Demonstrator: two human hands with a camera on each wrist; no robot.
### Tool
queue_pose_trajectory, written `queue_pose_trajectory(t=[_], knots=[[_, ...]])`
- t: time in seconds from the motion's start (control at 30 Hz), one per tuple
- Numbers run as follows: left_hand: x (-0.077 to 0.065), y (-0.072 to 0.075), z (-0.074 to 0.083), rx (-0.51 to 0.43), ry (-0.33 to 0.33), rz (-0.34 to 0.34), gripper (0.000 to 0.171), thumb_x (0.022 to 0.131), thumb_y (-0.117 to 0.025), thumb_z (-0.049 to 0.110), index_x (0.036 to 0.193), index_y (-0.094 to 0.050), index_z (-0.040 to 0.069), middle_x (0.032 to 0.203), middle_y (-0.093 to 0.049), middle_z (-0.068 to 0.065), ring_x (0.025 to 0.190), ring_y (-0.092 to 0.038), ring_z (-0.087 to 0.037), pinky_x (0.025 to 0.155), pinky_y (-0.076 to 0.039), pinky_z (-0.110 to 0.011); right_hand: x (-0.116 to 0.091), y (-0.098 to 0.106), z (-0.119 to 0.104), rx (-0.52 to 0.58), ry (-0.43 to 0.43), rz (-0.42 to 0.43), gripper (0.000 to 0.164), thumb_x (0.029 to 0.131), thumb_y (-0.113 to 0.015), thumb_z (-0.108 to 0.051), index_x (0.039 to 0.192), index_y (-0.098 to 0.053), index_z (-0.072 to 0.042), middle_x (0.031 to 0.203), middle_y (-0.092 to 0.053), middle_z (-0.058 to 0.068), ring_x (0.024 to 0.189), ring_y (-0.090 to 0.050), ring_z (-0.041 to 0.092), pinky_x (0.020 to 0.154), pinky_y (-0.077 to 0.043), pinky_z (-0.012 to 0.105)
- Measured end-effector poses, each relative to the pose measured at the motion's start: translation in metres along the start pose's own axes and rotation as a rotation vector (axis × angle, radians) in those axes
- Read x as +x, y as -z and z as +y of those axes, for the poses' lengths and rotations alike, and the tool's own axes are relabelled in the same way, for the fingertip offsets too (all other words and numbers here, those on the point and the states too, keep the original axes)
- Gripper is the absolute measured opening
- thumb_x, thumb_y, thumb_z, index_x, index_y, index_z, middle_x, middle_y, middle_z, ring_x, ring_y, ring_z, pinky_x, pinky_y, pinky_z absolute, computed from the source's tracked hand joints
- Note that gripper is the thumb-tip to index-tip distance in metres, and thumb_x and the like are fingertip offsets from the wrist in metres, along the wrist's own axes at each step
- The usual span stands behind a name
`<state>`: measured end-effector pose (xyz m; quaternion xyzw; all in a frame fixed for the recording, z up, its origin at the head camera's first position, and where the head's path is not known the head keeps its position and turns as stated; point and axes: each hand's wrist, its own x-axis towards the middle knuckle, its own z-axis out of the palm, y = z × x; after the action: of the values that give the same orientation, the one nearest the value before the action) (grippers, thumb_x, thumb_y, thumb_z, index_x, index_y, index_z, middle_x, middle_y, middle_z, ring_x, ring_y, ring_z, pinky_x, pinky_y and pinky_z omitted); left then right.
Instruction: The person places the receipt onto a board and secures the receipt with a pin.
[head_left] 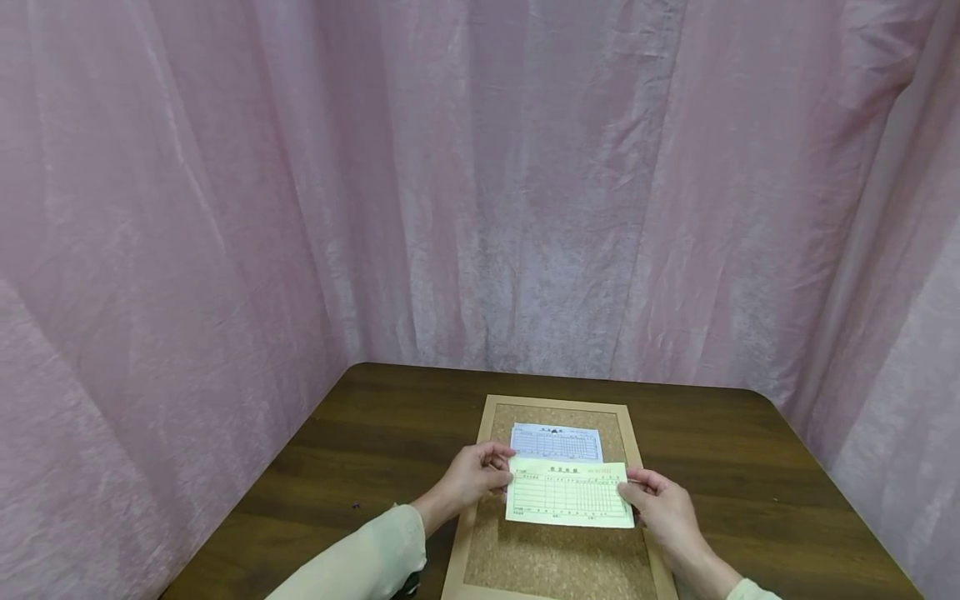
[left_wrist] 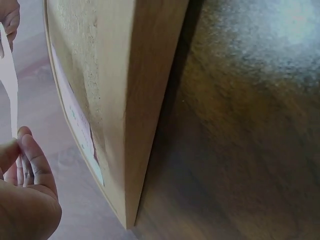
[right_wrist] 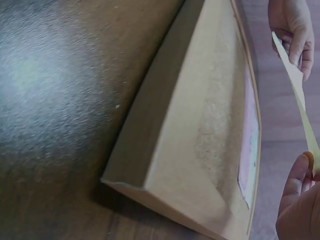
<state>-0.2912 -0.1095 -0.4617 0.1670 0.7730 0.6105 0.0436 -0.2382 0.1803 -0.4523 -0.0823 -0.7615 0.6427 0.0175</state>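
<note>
A pale yellow-green printed form [head_left: 570, 496] is stretched between the two hands, held over a wood-framed corkboard [head_left: 558, 567]. My left hand [head_left: 476, 477] pinches its left edge between thumb and fingers. At the opposite edge my right hand [head_left: 663, 508] has the same kind of pinch. Seen edge-on in the left wrist view, the form [left_wrist: 11, 95] stands well off the board. Behind it, a bluish printed form [head_left: 555, 442] lies on the upper cork, with a small dark spot like a pin [head_left: 554, 431] at its top middle. The yellow-green form overlaps the bluish form's lower part in the head view.
The corkboard lies on a dark brown wooden table [head_left: 405, 417], its thick frame [right_wrist: 175, 110] standing above the tabletop. A tiny purple thing [head_left: 356, 505] sits on the table to the left. Pink curtains [head_left: 525, 183] hang around the back and sides.
</note>
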Motion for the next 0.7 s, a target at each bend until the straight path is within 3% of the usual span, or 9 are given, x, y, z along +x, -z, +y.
queue_pose_trajectory(t=[0.23,0.43,0.57,0.7], knots=[[-0.005,0.003,-0.008,0.0,0.014,0.004,0.028,0.084,-0.067,-0.011,0.112,-0.065,-0.006,0.08,-0.061,-0.005,0.067,-0.057,-0.015,0.064,-0.055,-0.043,-0.003,-0.003,0.01,-0.017,-0.007,-0.03,0.037,0.09,-0.067,-0.005,0.122,-0.059,0.012,0.088,-0.067,0.008,0.074,-0.062,0.021,0.06,-0.052,0.031],[-0.012,0.004,-0.013,-0.007,0.078,-0.008,0.03,0.083,-0.065,-0.013,0.113,-0.063,-0.009,0.079,-0.06,-0.006,0.066,-0.061,-0.017,0.066,-0.057,-0.044,-0.006,-0.006,0.021,-0.043,-0.013,-0.066,0.037,0.087,-0.067,0.002,0.121,-0.058,0.014,0.085,-0.068,0.009,0.07,-0.065,0.024,0.059,-0.056,0.035],[-0.018,0.004,-0.015,-0.026,0.124,-0.021,0.032,0.083,-0.064,-0.014,0.115,-0.061,-0.011,0.079,-0.058,-0.006,0.067,-0.063,-0.017,0.064,-0.057,-0.035,-0.008,-0.007,0.025,-0.031,0.005,-0.119,0.037,0.086,-0.064,0.005,0.12,-0.057,0.017,0.085,-0.069,0.011,0.069,-0.067,0.025,0.059,-0.056,0.036],[-0.022,0.005,-0.017,-0.04,0.122,-0.027,0.031,0.083,-0.065,-0.014,0.114,-0.062,-0.011,0.08,-0.059,-0.006,0.067,-0.062,-0.016,0.062,-0.056,-0.029,-0.011,-0.007,0.028,-0.014,0.008,-0.156,0.037,0.087,-0.063,0.005,0.121,-0.055,0.018,0.087,-0.069,0.012,0.071,-0.067,0.025,0.06,-0.057,0.036]])
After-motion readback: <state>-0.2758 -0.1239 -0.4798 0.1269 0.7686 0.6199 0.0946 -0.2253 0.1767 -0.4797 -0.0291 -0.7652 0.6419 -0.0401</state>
